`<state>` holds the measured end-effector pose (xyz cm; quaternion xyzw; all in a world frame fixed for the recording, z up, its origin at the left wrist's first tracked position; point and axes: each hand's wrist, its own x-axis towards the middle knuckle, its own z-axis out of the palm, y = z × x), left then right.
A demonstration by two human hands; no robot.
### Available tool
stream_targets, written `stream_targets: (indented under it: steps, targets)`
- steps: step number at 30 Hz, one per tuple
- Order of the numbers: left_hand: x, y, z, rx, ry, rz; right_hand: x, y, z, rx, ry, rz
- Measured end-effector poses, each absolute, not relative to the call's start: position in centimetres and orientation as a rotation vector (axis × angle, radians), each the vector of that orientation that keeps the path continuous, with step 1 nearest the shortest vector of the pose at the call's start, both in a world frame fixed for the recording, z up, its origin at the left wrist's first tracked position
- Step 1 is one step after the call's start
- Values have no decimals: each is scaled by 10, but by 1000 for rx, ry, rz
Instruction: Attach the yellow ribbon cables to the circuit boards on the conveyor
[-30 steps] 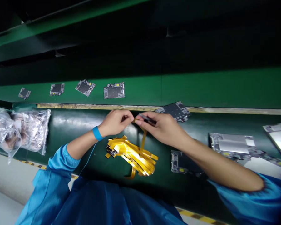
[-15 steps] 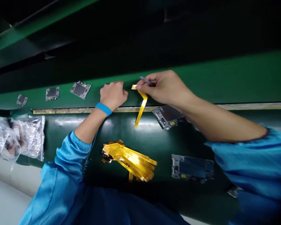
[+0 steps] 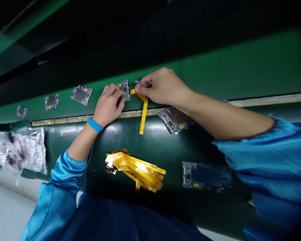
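Note:
My left hand [image 3: 108,103], a blue band at its wrist, rests with curled fingers on a circuit board [image 3: 126,87] and holds it against the green surface. Part of that board is hidden under the fingers. Between thumb and forefinger, my right hand [image 3: 163,85] pinches a yellow ribbon cable [image 3: 143,115]. The cable's near end meets the board's right edge, though whether it is seated I cannot tell; its long tail hangs down toward me. A thin grey stick-like tool [image 3: 141,83] also sits in my right hand, its tip pointing left.
A pile of yellow ribbon cables [image 3: 137,169] lies in front of me. Circuit boards lie right of it, one [image 3: 203,175] near and a stack [image 3: 174,120] under my right forearm. More boards [image 3: 81,95] line the green strip leftward. Plastic bags [image 3: 30,150] lie at left.
My right hand has brought the ribbon cable left to the board's edge. My left hand's fingers have shifted, so more of the board shows. The view has moved slightly.

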<state>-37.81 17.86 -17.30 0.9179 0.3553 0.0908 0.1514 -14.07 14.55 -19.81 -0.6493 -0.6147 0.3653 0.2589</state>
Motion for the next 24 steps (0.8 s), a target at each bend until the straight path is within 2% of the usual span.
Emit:
stream_targets:
  steps: [5, 14, 24]
  targets:
    - [-376, 172, -170, 2693, 1014, 137, -144, 143, -182, -1950, -1601, 942]
    - [-372, 160, -167, 2756, 965, -23, -119, 149, -207, -1726, -1700, 964]
    - [-359, 152, -169, 2877, 906, -171, -136, 156, -156, -2134, -1710, 1029]
